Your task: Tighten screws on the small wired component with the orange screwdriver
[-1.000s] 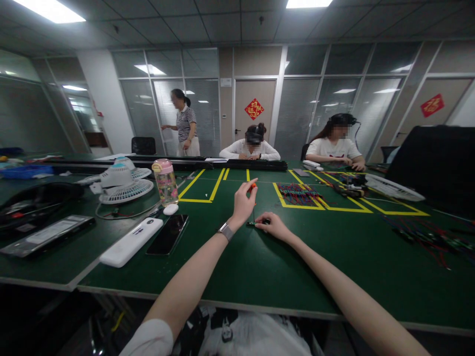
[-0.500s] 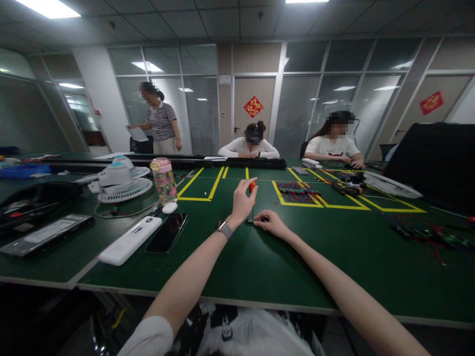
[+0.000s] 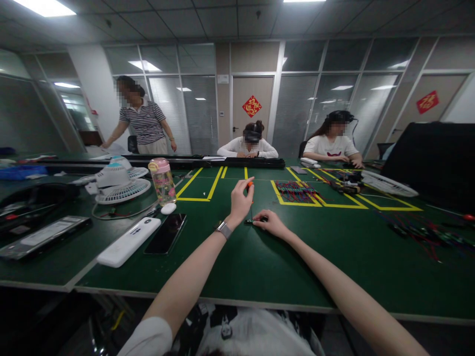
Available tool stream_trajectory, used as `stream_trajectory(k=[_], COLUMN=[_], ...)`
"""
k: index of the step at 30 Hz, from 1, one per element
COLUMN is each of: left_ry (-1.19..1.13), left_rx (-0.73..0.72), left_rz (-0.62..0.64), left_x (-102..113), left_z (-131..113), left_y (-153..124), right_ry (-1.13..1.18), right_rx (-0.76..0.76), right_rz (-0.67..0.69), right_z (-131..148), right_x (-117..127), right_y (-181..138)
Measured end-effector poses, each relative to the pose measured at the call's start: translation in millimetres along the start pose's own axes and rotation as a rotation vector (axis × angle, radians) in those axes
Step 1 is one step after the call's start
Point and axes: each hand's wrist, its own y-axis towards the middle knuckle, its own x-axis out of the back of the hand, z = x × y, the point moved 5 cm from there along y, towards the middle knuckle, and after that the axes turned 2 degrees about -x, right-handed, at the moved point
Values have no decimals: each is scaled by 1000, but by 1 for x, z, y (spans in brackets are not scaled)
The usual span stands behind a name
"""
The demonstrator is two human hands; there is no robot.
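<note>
My left hand [image 3: 241,200] is closed around the orange handle of a screwdriver [image 3: 250,184], which stands upright with its thin shaft pointing down. The shaft's lower end meets a small green circuit board [image 3: 249,221] on the table. From the right, my right hand [image 3: 272,223] pinches the board's edge between thumb and fingers, low against the tabletop. Something dark shows beside those fingers, too small to make out. A watch with a grey band is on my left wrist.
A pile of wired boards [image 3: 297,192] lies inside yellow tape, with more wired boards [image 3: 434,232] at the right. To the left are a phone [image 3: 166,234], a white power bank [image 3: 129,242], a pink-lidded bottle [image 3: 162,180] and white fans [image 3: 122,188]. Co-workers are across the table.
My hands keep the same hold on screwdriver and board, with only slight movement of the left fingers. The standing person across the table has leaned left and lowered the papers toward the table.
</note>
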Motion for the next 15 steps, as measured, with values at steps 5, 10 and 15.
stream_trajectory(k=[5, 10, 15], left_ry=[43, -7, -3], left_rx=[8, 9, -12], left_rz=[-13, 12, -29], left_x=[3, 1, 0], left_z=[-5, -3, 1], left_y=[-1, -1, -1], right_ry=[11, 14, 21], right_rx=[4, 10, 0], right_rz=[6, 8, 6], right_z=[-1, -1, 0], right_x=[-1, -2, -2], right_y=[1, 2, 1])
